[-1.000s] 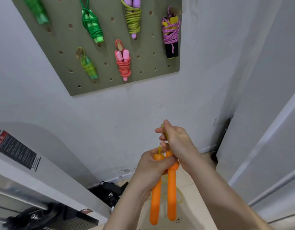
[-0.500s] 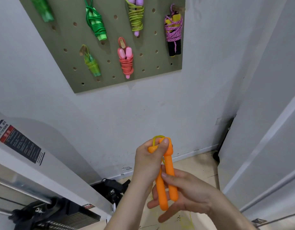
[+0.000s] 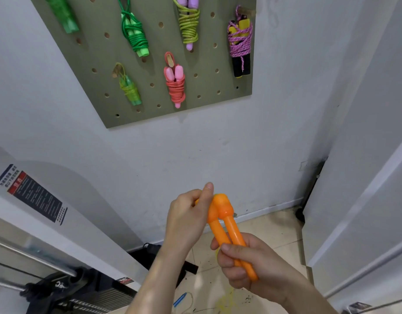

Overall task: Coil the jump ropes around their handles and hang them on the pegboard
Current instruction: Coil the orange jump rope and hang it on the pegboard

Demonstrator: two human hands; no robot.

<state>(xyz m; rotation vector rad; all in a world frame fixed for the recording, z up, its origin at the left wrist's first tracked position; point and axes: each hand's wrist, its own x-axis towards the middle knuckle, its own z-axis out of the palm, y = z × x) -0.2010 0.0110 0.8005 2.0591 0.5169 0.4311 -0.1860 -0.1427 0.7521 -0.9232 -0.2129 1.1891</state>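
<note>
Two orange jump-rope handles [image 3: 225,219] lie side by side, tilted, low in the middle of the view. My left hand [image 3: 188,217] grips their top ends, thumb up along the caps. My right hand [image 3: 243,261] grips their lower ends from below. A bit of yellow rope [image 3: 227,298] shows on the floor under my hands. On the wall above hangs the olive pegboard [image 3: 204,87] with several coiled ropes: green [image 3: 134,32], yellow-green on purple handles [image 3: 188,23], purple on black-yellow handles [image 3: 239,44], pink [image 3: 176,83], and a small green one [image 3: 128,89].
A white wall stands ahead, a white door panel [image 3: 365,177] at right. At lower left a white machine with a warning label [image 3: 32,196] and black equipment [image 3: 66,288] sit near the floor. A blue-handled rope [image 3: 180,299] lies on the tiled floor.
My right hand came down from the handle tops to grip the lower ends. The handles tilted, their bottoms swinging right. The camera moved closer to the pegboard.
</note>
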